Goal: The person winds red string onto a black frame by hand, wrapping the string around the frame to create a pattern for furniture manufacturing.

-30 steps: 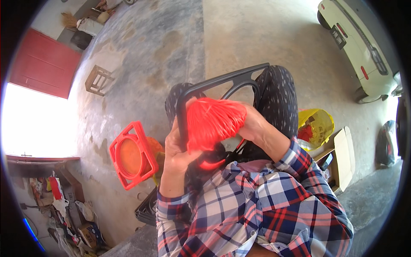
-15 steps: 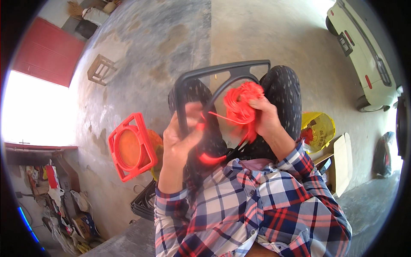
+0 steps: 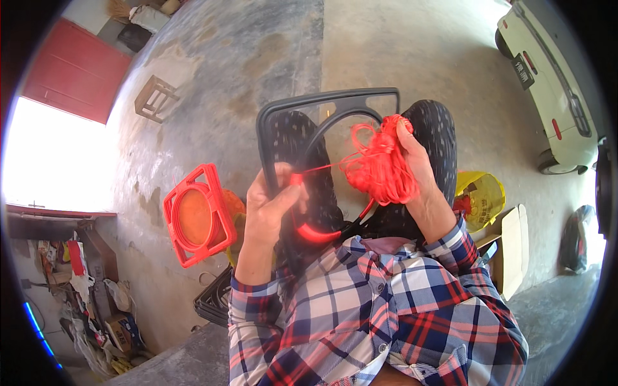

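Note:
A black plastic frame [image 3: 328, 98], square outside with a round ring inside, rests across my thighs. Part of its ring is wrapped in red cord [image 3: 317, 235]. My left hand [image 3: 275, 199] pinches the ring's left side, thumb pressed on a short red wrapped stretch. In my right hand [image 3: 420, 161] is a loose bundle of red cord [image 3: 384, 164], gripped at its right side. One strand runs taut from the bundle to the left hand. The frame's lower part is hidden by my left wrist and shirt.
Red square frames with round openings [image 3: 172, 215] stand on the left, beside an orange round thing. Black frames [image 3: 215, 299] lie below them. A yellow bag [image 3: 484, 199] and an open cardboard box [image 3: 514, 251] are at my right. Farther off are a wooden stool [image 3: 154, 98] and a pale vehicle [image 3: 547, 83].
My right hand has moved to the right with the cord bundle, which now hangs fuller and looser. The strand is stretched to the left hand, which stays at the ring.

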Action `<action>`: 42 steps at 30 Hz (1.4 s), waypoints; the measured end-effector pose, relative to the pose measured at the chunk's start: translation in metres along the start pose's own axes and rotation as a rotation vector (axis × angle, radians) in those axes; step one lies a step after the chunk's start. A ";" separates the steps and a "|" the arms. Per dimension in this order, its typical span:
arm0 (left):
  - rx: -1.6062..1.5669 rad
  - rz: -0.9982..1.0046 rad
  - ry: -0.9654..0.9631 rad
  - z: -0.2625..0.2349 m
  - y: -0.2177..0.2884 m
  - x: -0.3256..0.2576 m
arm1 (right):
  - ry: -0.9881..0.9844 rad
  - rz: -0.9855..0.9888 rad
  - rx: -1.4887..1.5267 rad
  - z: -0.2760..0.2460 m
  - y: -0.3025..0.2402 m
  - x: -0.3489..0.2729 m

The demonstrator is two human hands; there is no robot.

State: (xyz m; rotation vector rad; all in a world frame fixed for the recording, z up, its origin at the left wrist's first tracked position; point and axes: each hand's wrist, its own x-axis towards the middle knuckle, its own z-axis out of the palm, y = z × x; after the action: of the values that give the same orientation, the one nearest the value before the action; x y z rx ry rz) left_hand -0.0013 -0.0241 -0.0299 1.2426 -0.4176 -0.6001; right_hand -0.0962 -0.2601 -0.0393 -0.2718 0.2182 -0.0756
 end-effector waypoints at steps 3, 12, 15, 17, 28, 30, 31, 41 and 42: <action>0.105 -0.049 0.055 0.005 0.007 -0.002 | -0.001 -0.055 -0.190 0.001 0.004 0.002; 0.810 0.450 -0.120 0.037 0.025 0.010 | -0.128 -0.268 -1.132 0.045 0.005 0.017; 0.780 0.395 -0.180 0.033 0.022 0.013 | -0.142 -0.204 -1.013 0.042 0.006 0.017; 0.667 0.461 -0.146 0.023 0.017 0.009 | -0.202 -0.191 -0.655 0.021 0.018 0.022; 0.533 0.287 -0.232 0.034 0.020 0.006 | -0.261 0.334 0.063 0.008 0.032 0.038; 0.635 0.344 -0.245 0.032 0.022 0.006 | -0.256 0.341 0.137 0.012 0.032 0.038; 0.634 0.342 -0.241 0.028 0.021 0.006 | -0.251 0.343 0.211 0.014 0.033 0.039; 0.468 0.431 -0.050 0.018 0.003 0.007 | 0.146 -0.005 -0.063 -0.039 0.031 0.043; 0.448 0.466 0.022 0.016 -0.002 0.006 | 0.134 0.007 -0.018 -0.041 0.033 0.036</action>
State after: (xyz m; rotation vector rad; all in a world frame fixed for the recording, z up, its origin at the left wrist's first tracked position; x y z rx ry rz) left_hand -0.0065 -0.0404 -0.0271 1.5071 -0.8259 -0.0913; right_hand -0.0687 -0.2427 -0.0939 -0.2841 0.3529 -0.0847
